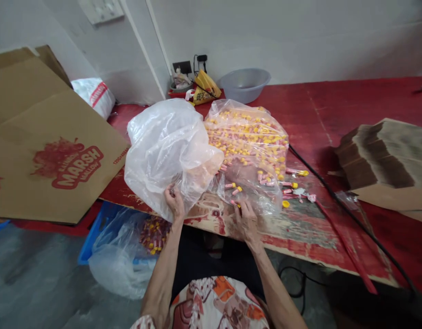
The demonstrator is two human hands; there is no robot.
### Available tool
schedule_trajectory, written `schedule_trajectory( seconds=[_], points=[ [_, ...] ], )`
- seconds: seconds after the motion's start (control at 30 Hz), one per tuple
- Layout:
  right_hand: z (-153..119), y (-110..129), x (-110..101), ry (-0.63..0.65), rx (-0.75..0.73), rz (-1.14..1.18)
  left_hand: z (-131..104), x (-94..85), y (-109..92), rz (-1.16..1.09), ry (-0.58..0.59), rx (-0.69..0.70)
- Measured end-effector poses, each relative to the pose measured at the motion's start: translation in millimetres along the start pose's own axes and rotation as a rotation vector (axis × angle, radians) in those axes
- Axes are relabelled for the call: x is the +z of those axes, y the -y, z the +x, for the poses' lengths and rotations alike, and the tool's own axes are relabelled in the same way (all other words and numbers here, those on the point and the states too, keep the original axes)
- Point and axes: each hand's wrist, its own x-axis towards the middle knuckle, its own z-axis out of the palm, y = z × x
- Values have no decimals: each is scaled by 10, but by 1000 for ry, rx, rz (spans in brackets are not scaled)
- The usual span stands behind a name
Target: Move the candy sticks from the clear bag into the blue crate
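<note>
My left hand [175,202] has its fingers curled at the lower edge of a big, puffed-up white plastic bag [162,146] and grips the film. On the worn table edge, my right hand [247,221] is closed around a small pink tube with a yellow cap [234,203], its fingertips partly hiding it. A clear plastic bag [247,132] full of such pink, yellow-capped tubes lies on its side beyond my right hand, with its mouth towards me. A few loose tubes [289,185] lie to the right of it.
A printed cardboard box [56,137] stands at left. Below the table edge is a blue crate [94,233] with plastic film and more tubes. A grey basin [245,84] and yellow packet [206,87] are at the back. Brown cardboard [385,160] and a black cable [351,214] lie right.
</note>
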Motion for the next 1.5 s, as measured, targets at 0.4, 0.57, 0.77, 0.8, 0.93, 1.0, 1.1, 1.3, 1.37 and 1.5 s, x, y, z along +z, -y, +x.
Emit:
schedule_trajectory(
  seconds=[0.4, 0.57, 0.77, 0.8, 0.93, 1.0, 1.1, 1.3, 1.37, 1.5],
  points=[
    [158, 177, -110, 175, 267, 419, -727, 174, -291, -208, 960, -152],
    [224, 183, -238, 230, 486, 692, -900, 270, -391, -247, 1105, -198],
    [191, 156, -160, 229, 311, 484, -851, 284, -391, -50, 898, -31],
    [182, 156, -126, 217, 250, 426, -850, 288, -377, -17, 888, 13],
    [127, 152, -38, 130, 164, 279, -878, 304, -338, -37, 934, 67],
    [90, 132, -44, 51, 214, 243, -893, 300, -339, -74, 921, 74],
    [51, 86, -88, -39, 229, 180, -907, 289, -353, -25, 895, 216],
    [138, 73, -200, 27, 279, 250, -908, 312, -296, 73, 945, 442],
    [173, 86, -236, -8, 376, 356, -900, 308, -244, 74, 961, 413],
    [170, 92, -227, 31, 339, 381, -885, 266, -162, 85, 984, 495]
  ],
)
